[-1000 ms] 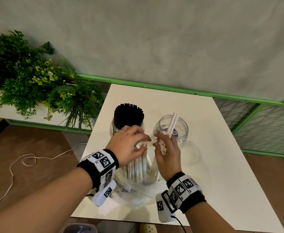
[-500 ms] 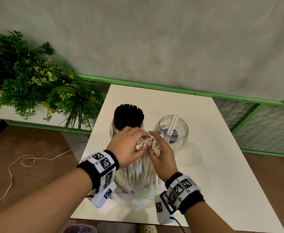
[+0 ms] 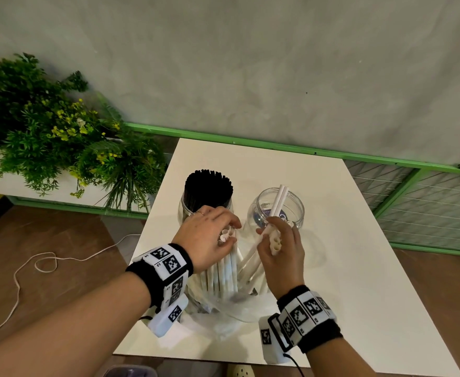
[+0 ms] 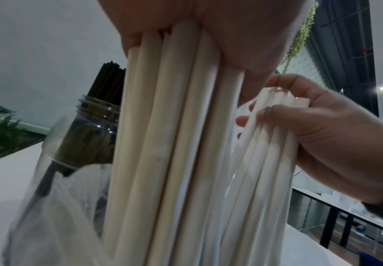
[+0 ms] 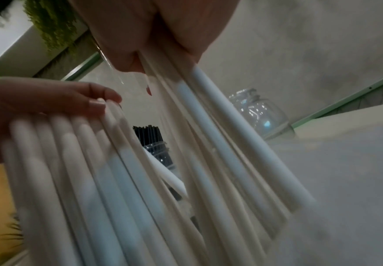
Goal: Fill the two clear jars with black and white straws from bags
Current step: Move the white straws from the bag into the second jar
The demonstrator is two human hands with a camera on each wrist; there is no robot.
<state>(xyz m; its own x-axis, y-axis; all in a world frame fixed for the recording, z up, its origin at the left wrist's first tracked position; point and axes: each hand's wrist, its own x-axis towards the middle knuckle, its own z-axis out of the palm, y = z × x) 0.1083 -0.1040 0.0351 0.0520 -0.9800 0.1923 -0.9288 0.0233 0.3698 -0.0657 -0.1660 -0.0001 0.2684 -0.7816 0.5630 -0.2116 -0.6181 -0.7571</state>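
A leafy green plant point(image 3: 46, 137) with small yellow flowers fills the far left, sitting on a white ledge, and a white cord point(image 3: 33, 268) loops across the brown floor below it. A green rail point(image 3: 278, 146) runs along the foot of a plain grey wall, with wire mesh panels point(image 3: 427, 202) at the far right. Between them stands a white table point(image 3: 359, 268).

On the table, the left clear jar point(image 3: 182, 210) is packed with upright black straws point(image 3: 208, 189); the left hand's knuckles partly hide its shoulder. Just right of it, the second clear jar point(image 3: 276, 210) holds only two white straws point(image 3: 279, 200) leaning on its rim. Near the table's front edge, a clear plastic bag point(image 3: 223, 308) lies crumpled, with the bundle of white straws point(image 3: 223, 273) standing up out of it, in front of both jars.

The left hand point(image 3: 207, 238) curls its fingers round the tops of the larger bundle, holding it upright. The right hand point(image 3: 280, 257), just beside it, grips a smaller cluster of white straws point(image 3: 273, 240) between thumb and curled fingers, their lower ends splayed away from the main bundle and down in the bag. That cluster sits directly in front of the nearly empty jar's mouth.
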